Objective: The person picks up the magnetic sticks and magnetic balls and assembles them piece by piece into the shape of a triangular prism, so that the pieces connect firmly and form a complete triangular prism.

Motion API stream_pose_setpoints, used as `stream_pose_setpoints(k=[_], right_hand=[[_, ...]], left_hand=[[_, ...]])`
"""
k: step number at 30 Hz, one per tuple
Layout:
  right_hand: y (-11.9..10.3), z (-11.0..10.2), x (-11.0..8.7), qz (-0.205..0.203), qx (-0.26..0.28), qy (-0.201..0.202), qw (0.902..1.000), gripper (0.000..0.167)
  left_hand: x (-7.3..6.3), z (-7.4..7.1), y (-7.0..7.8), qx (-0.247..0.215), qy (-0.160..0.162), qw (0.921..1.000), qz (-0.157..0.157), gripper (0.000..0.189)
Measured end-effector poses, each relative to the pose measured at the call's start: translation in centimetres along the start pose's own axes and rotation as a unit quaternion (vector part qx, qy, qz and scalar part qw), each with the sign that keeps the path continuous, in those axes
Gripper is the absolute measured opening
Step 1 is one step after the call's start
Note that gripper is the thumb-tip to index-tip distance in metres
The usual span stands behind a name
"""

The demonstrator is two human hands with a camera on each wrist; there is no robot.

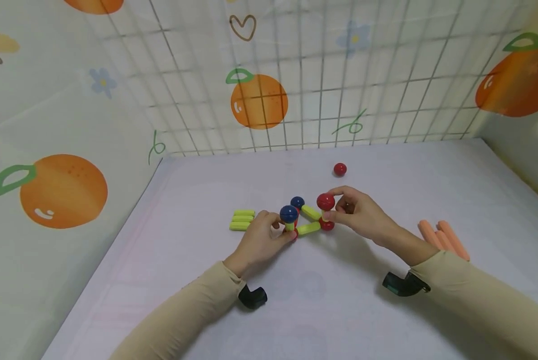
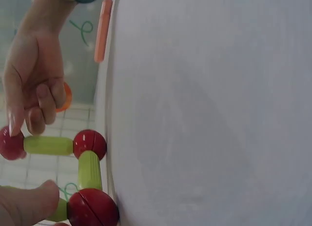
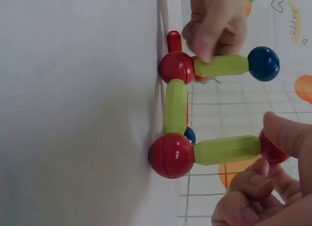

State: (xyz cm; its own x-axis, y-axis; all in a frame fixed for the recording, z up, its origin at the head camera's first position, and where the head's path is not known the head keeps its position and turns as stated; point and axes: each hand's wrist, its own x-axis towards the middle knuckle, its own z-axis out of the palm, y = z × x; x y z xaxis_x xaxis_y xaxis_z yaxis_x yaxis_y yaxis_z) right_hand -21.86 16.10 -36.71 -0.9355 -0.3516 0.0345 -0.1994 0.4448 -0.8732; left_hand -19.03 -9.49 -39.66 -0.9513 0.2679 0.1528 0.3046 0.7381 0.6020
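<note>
A frame of magnetic rods and balls stands on the table. Its base has yellow-green rods [image 1: 309, 228], a red rod [image 3: 174, 42], red balls [image 3: 171, 156] and a blue ball [image 1: 298, 202] at the back. Two yellow-green rods rise upright in front: the left one [image 3: 229, 66] bears a blue ball [image 1: 289, 214], the right one [image 3: 227, 150] a red ball [image 1: 326, 202]. My left hand [image 1: 260, 237] pinches the left upright rod low down, by its red base ball. At the top of the right upright, my right hand [image 1: 363, 215] pinches the red ball between thumb and finger.
One loose red ball [image 1: 340, 169] lies behind the frame. Several yellow-green rods [image 1: 241, 219] lie side by side to the left, and orange rods [image 1: 453, 240] to the right. A printed cloth [image 1: 196, 100] with a grid behind it borders the table's back.
</note>
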Motion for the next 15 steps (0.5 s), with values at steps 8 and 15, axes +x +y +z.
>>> stream_pose_setpoints(k=[8, 15], right_hand=[[0.8, -0.1, 0.3, 0.025, -0.025, 0.011, 0.9993, 0.049], [2.5, 0.4, 1.0, 0.051, -0.095, -0.024, 0.9939, 0.032]], left_hand=[[0.2, 0.1, 0.5, -0.002, 0.026, 0.9997, -0.003, 0.023], [0.4, 0.4, 0.3, -0.007, 0.028, 0.9994, -0.021, 0.024]])
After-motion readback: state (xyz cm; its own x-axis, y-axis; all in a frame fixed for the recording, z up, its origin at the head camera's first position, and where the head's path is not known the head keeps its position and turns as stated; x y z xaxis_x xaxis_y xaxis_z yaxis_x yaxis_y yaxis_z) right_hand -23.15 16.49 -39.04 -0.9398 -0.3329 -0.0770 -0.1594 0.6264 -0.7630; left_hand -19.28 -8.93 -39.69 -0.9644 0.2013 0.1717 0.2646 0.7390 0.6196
